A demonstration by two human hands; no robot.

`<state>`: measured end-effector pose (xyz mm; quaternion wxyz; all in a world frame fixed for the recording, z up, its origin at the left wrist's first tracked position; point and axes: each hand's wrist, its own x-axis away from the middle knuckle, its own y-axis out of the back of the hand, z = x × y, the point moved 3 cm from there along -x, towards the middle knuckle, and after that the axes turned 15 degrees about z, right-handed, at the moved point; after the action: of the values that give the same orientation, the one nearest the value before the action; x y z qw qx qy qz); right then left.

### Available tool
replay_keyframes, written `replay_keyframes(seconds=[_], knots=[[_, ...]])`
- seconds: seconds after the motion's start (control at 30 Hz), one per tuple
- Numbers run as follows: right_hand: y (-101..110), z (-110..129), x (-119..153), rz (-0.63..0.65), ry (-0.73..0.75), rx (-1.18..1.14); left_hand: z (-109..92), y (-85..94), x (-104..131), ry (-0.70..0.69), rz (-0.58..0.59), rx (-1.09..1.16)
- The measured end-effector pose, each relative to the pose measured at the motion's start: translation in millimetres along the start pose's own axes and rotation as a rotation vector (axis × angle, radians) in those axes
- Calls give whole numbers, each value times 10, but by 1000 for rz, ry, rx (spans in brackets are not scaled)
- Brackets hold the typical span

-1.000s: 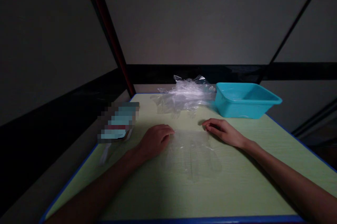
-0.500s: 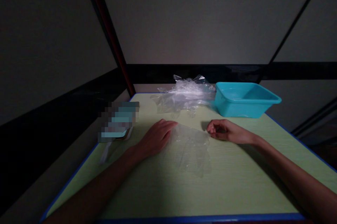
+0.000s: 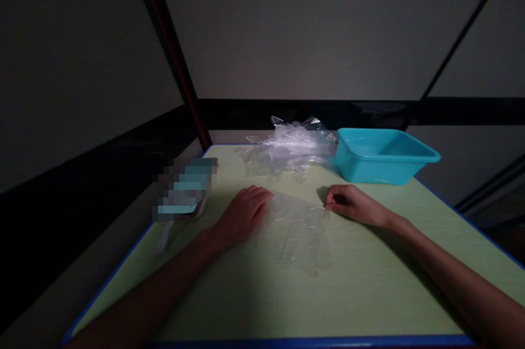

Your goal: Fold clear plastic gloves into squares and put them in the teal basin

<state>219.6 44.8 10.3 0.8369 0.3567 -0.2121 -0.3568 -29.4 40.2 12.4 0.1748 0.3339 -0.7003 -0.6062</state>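
Observation:
A clear, thin plastic glove (image 3: 301, 234) lies flat on the green table, its fingers toward the near edge. My left hand (image 3: 245, 215) is closed at the glove's upper left corner, fingertips together on the film. At its upper right corner my right hand (image 3: 348, 204) is closed, with thumb and finger pinching the edge. Behind both hands sits a crumpled pile of clear plastic gloves (image 3: 291, 146).
A turquoise basin (image 3: 385, 166) stands at the back right of the table (image 3: 287, 310), beside the pile. On the left lies a blurred-out flat object (image 3: 186, 187) with a clear strip (image 3: 164, 237) near it. A wall rises behind the table.
My right hand's thumb and finger have closed together on the glove's right corner; they were apart before. My left hand has hardly moved.

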Motion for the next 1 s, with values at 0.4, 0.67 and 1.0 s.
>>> replay_keyframes(seconds=[0.4,0.67,1.0], knots=[[2,-19,3,8,8,1,51,-69,0,-2,161,-98],[5,-3,6,6,8,-9,167,-9,34,78,151,-132],[-4,-5,3,7,-3,-9,-202,-93,63,-71,342,17]])
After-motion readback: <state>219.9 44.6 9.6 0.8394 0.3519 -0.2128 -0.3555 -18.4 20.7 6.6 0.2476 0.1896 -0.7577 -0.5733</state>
